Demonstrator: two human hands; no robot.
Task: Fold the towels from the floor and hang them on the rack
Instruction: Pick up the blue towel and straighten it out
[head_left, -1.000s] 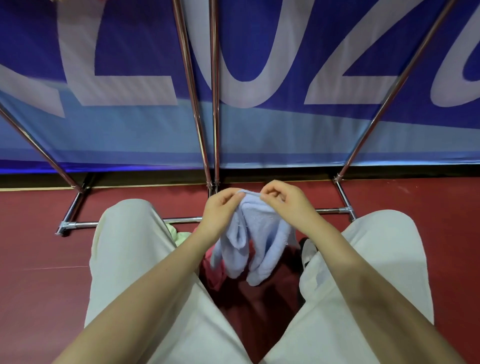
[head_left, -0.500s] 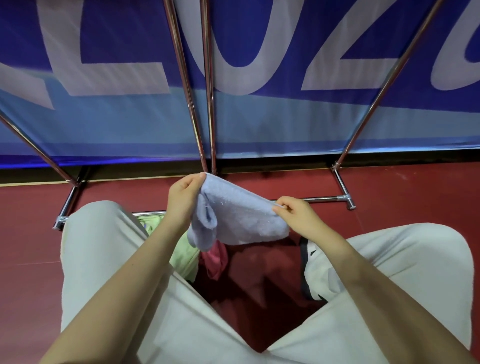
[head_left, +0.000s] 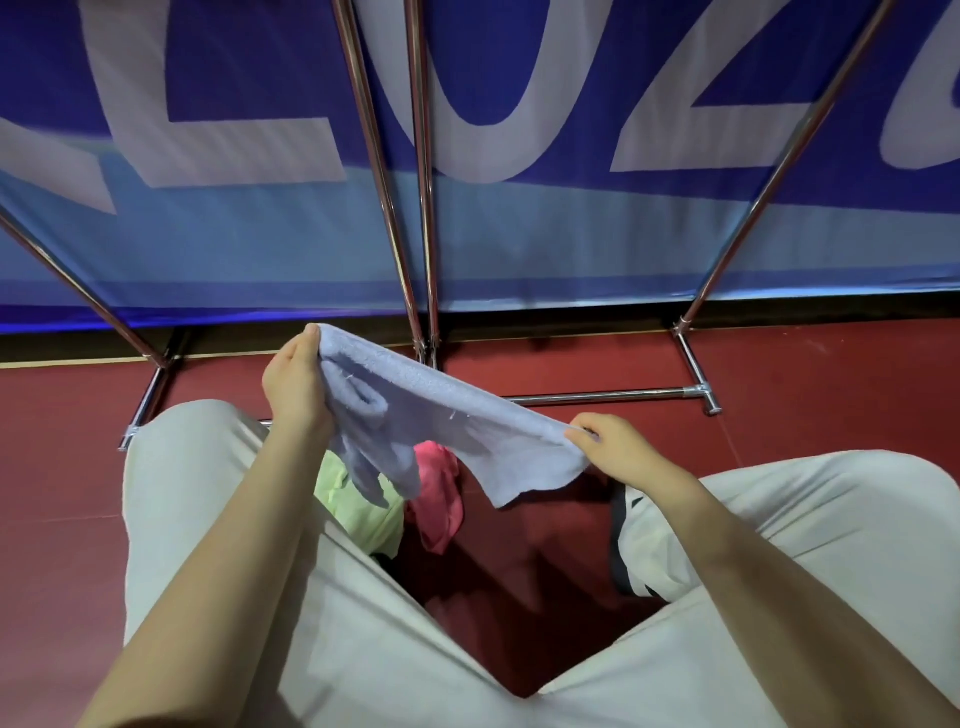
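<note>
Your left hand (head_left: 296, 384) and right hand (head_left: 613, 449) each pinch a corner of the pale blue towel (head_left: 447, 421) (stretched, one end sagging) above the red floor (head_left: 779, 415).

That pale blue towel (head_left: 447, 415) is soft terry cloth, fuzzy and matt, with a few loose threads along the edge. The green towel (head_left: 358, 499) and pink towel (head_left: 439, 493) on the floor look like the same nappy cloth. The rack (head_left: 592, 399) is polished metal tubing, really shiny chrome-like. The floor (head_left: 810, 384) is smooth dark red with a dull sheen. The far banner (head_left: 519, 239) looks like smooth printed fabric, and the trousers (head_left: 208, 519) are plain matt woven cloth.
</note>
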